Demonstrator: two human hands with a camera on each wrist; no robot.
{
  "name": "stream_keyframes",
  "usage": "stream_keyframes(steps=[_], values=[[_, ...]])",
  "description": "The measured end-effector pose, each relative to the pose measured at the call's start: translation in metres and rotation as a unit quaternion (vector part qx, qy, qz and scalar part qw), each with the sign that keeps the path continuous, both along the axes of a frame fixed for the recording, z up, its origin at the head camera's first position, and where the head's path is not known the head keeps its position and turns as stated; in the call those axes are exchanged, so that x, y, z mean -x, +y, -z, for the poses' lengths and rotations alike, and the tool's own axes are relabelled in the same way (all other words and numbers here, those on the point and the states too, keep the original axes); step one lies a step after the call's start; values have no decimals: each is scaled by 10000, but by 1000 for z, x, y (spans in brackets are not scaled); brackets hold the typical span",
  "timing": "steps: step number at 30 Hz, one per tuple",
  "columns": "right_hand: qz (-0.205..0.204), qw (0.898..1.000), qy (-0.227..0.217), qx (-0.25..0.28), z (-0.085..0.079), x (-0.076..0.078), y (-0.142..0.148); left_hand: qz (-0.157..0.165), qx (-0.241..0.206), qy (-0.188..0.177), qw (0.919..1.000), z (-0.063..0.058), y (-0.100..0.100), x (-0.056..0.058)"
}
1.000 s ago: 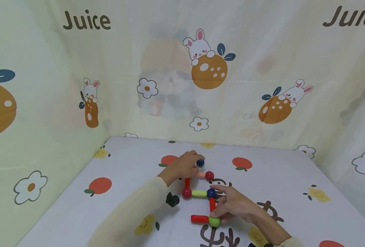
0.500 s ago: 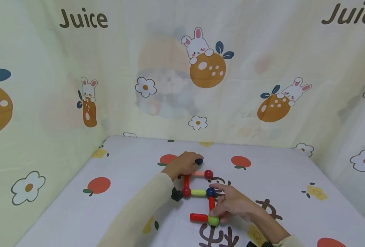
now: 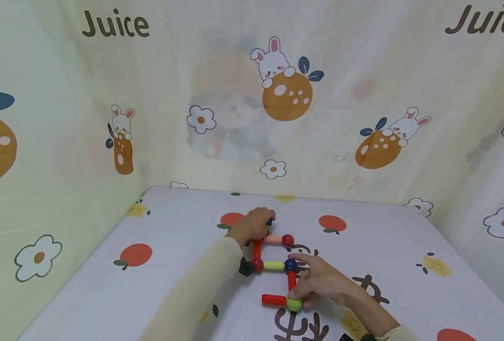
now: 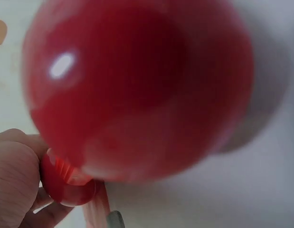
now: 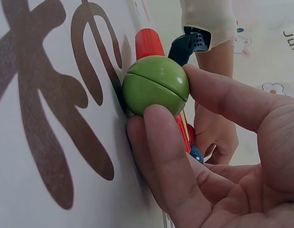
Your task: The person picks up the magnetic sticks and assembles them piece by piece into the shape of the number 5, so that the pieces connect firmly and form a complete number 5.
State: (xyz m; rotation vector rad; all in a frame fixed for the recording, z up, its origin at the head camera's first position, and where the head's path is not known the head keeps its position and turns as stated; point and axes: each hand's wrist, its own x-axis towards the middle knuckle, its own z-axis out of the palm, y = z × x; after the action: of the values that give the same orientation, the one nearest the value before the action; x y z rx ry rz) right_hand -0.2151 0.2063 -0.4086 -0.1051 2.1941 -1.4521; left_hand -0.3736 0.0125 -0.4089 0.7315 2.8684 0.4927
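Note:
A zigzag of coloured rods and balls lies on the table. At its far end my left hand [image 3: 252, 224] curls its fingers over a dark blue ball [image 3: 269, 221], mostly covered. Right beside that hand in the left wrist view is a red ball [image 4: 66, 190], joined to a red rod [image 3: 257, 249] and a pink rod [image 3: 273, 240]. My right hand [image 3: 320, 281] pinches the green ball [image 5: 156, 88] between thumb and fingers, its index finger reaching to the blue ball [image 3: 291, 265]. A red rod [image 3: 292, 280] joins these two balls.
Another red rod [image 3: 274, 300] sticks out leftward from the green ball. A yellow-green rod [image 3: 274, 266] leads to the left red ball [image 3: 257, 265], close to my left wrist. One more red ball [image 3: 287, 240] ends the pink rod. Printed curtains [image 3: 234, 142] surround the table [image 3: 375, 237].
The dark blue ball has shifted slightly left, and my left fingers cover more of it. My left forearm has moved a little right. The right hand keeps its hold.

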Motion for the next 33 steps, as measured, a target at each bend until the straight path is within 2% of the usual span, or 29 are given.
stream_keyframes(steps=[6, 10, 17, 25, 33], values=[[90, 9999, -67, -95, -1, -1, -1, 20, -71, 129, 9999, 2, -3, 2], [138, 9998, -81, -149, -1, 0, -1, 0, -285, 153, 9995, 2, -7, 4], [128, 9997, -76, -168, -1, 0, -2, -5, -508, 218, 9985, -5, -17, 1], [114, 9998, -76, -156, -2, 0, -2, 67, -756, 279, 9967, -20, -34, -12], [87, 9999, -46, -62, 2, 2, -2, 441, -1368, 248, 9893, -21, -47, -37]])
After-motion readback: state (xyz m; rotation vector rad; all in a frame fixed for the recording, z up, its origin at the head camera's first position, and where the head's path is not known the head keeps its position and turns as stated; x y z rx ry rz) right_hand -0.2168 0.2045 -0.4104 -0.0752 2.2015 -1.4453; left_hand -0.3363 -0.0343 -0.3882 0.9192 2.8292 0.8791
